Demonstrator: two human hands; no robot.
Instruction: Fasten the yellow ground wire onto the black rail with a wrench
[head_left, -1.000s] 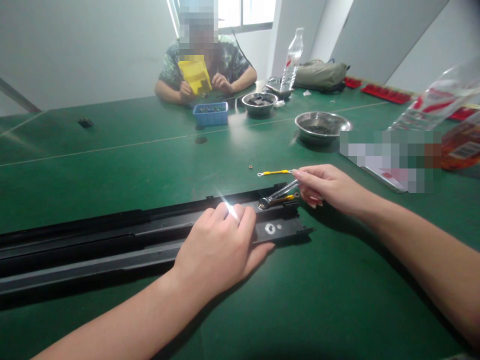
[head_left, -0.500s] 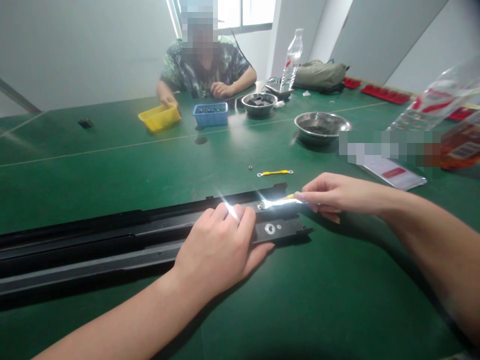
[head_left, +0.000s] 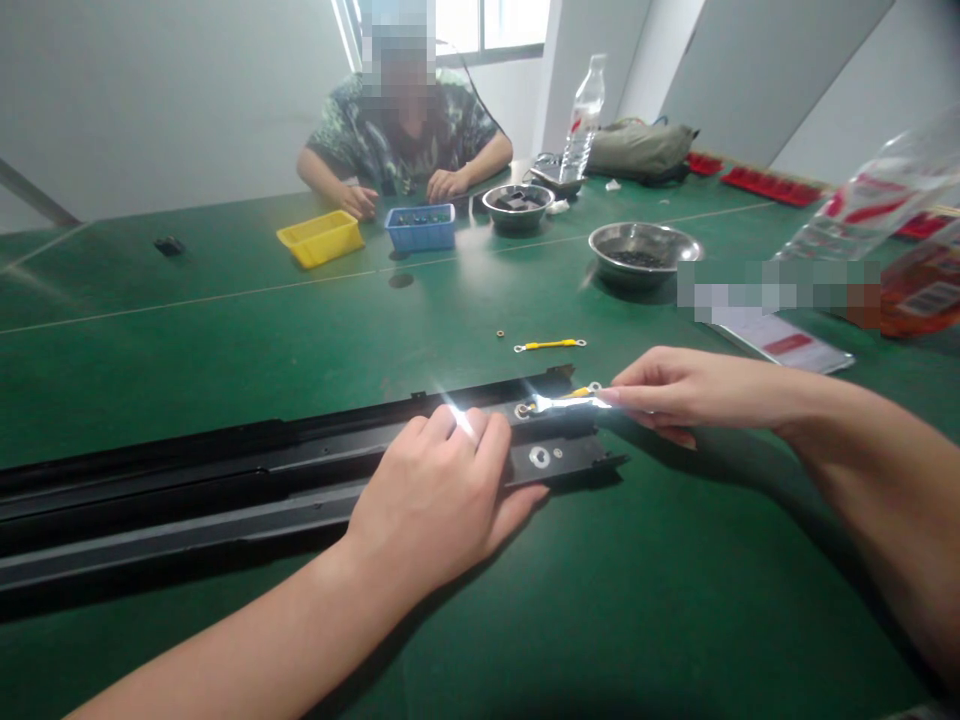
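Note:
My left hand (head_left: 442,490) grips the end part of two black metal rails (head_left: 300,470) lying side by side, fingers over the top and thumb along the near side. A shiny wrench (head_left: 570,403) is pinched in my right hand (head_left: 660,390); its head lies just right of a nut (head_left: 523,411) on the far rail. A yellow wire (head_left: 581,392) with a ring end runs from near that nut, behind the wrench. On the near rail sits a washer-like ring (head_left: 539,457). Beyond the rails lie a second yellow wire (head_left: 551,345) with ring terminals and a loose nut (head_left: 501,334).
Across the green table (head_left: 225,330) a person sits behind a yellow bin (head_left: 319,240) and a blue bin (head_left: 421,232). Metal bowls (head_left: 645,250) with dark parts, a phone-like slab (head_left: 795,345) and water bottles (head_left: 585,120) stand or lie to the right.
My right hand and the wrench have shifted slightly right, away from the nut, and the wire's outer ring now shows. The co-worker's hand has let go of the yellow bin.

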